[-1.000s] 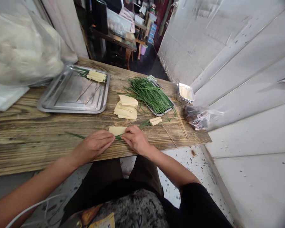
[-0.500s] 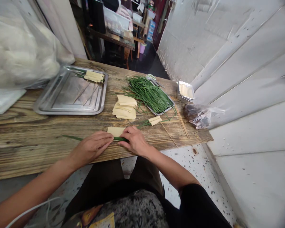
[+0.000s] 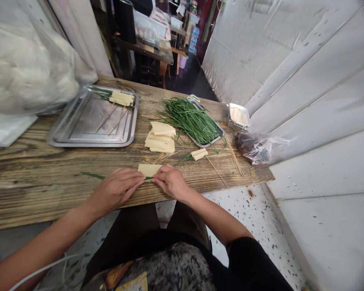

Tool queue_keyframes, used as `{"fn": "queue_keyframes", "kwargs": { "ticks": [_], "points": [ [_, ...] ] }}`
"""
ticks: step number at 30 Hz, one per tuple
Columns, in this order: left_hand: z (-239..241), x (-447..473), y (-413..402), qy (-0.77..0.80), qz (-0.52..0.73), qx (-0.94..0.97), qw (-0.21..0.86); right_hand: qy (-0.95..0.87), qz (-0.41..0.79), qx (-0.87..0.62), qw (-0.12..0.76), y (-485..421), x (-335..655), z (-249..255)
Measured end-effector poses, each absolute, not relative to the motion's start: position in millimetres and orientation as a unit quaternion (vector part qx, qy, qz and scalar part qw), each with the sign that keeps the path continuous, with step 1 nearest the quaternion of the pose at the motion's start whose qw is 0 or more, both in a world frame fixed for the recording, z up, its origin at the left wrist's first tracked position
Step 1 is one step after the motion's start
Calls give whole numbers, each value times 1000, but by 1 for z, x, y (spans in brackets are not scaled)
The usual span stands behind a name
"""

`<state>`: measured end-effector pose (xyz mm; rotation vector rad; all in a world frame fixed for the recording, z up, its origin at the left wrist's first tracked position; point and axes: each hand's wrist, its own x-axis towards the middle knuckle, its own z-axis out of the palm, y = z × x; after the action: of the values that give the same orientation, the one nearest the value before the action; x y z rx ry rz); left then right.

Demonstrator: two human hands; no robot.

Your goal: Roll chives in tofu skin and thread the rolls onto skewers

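Observation:
A pale yellow tofu sheet (image 3: 149, 169) lies flat near the table's front edge, with green chives (image 3: 148, 178) laid along its near side. The chives' tips stick out to the left past my left hand (image 3: 123, 184), whose closed fingers press the chives and the sheet's near left corner. On the other end, my right hand (image 3: 171, 180) pinches the chives and the sheet's near edge between thumb and fingers. Just beyond is a stack of tofu sheets (image 3: 160, 139). To the right, chive-filled rolls (image 3: 199, 153) sit on a skewer (image 3: 217, 172).
A heap of chives (image 3: 192, 119) fills a tray at the back, scissors (image 3: 195, 98) beside it. Several loose skewers (image 3: 234, 155) lie right, near a bagged dark item (image 3: 253, 147) and a foil-like box (image 3: 238, 116). At left, a metal tray (image 3: 91, 139) holds skewered rolls (image 3: 121, 98).
My right fingers have closed into a tighter pinch at the sheet's near edge, and less green shows between the hands. The left hand stays nearly in place; the view has shifted slightly.

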<state>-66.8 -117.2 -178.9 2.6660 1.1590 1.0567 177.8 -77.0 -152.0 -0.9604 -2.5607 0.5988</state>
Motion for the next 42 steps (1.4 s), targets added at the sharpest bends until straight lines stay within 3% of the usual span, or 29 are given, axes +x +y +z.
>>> {"fn": "queue_keyframes", "kwargs": {
  "ticks": [6, 18, 24, 30, 37, 42],
  "points": [
    [-176, -60, -121, 378, 349, 857, -12, -887, 227, -348, 200, -80, 176, -159],
    [-166, -51, -123, 413, 361, 835, 48, -880, 221, -368, 203, -89, 177, -161],
    [-168, -53, -113, 418, 352, 830, 116, -901, 88, -380, 187, -106, 178, -158],
    [-172, -58, -108, 445, 314, 827, 140, -944, 2, -284, 171, -115, 181, -156],
    [-165, -60, -99, 413, 306, 837, 190, -936, 15, -312, 159, -108, 173, -161],
    [-168, -58, -103, 441, 314, 827, 153, -948, 57, -289, 119, -95, 174, -153]
  ]
}}
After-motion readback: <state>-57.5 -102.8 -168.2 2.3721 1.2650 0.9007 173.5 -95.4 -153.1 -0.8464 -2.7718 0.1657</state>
